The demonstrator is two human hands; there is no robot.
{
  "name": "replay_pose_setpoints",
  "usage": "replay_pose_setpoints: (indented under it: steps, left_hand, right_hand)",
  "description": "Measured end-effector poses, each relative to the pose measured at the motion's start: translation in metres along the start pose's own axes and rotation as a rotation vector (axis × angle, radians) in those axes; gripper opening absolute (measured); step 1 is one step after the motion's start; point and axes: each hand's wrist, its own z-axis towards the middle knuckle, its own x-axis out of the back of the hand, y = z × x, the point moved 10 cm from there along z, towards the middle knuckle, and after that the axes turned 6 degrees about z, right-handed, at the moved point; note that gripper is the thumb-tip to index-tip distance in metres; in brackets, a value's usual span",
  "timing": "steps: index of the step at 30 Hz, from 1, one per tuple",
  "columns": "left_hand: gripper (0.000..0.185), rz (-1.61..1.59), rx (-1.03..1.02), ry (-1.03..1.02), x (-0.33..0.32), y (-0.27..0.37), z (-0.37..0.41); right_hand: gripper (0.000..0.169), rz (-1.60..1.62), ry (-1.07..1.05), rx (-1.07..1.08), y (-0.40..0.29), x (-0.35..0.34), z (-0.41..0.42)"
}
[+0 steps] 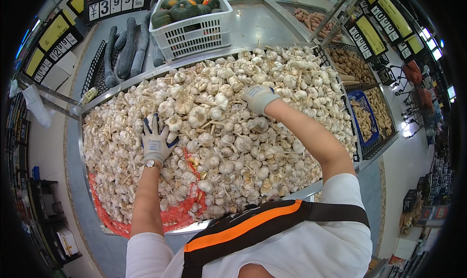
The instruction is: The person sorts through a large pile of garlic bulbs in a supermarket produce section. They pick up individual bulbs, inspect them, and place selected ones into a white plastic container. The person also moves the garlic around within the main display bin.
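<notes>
A broad heap of garlic bulbs (pixel 226 143) fills the metal-edged display bin before me. My left hand (pixel 157 141), in a white work glove with blue fingertips, rests on the bulbs at the left with its fingers spread. Farther up the heap, my right hand (pixel 259 97) wears a matching glove and lies back-up on the garlic. Its fingertips are turned away and partly hidden among the bulbs, so a grip cannot be made out. Red mesh netting (pixel 178 212) lies along the near left part of the heap, with bulbs over and around it.
Beyond the bin stands a white plastic crate (pixel 191 35) of green squashes, with winter melons (pixel 127 51) to its left. A blue basket (pixel 377 132) of ginger sits at the right. Metal posts (pixel 335 13) and price signs flank the bin.
</notes>
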Motion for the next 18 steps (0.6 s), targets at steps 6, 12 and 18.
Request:
replay_pose_setpoints:
  steps: [6,12,18]
  left_hand:
    - [0.057,-0.013,-0.002,0.017,-0.003,-0.003,-0.001]
    - [0.054,-0.016,-0.004,0.025,-0.002,-0.002,0.000]
    - [0.054,-0.005,0.004,0.004,-0.002,-0.003,-0.003]
  right_hand:
    - [0.024,0.067,-0.022,-0.074,-0.014,0.003,0.016]
    - [0.026,0.110,0.016,-0.125,-0.020,-0.029,0.034]
    - [0.030,0.373,-0.076,-0.217,0.025,-0.014,-0.024]
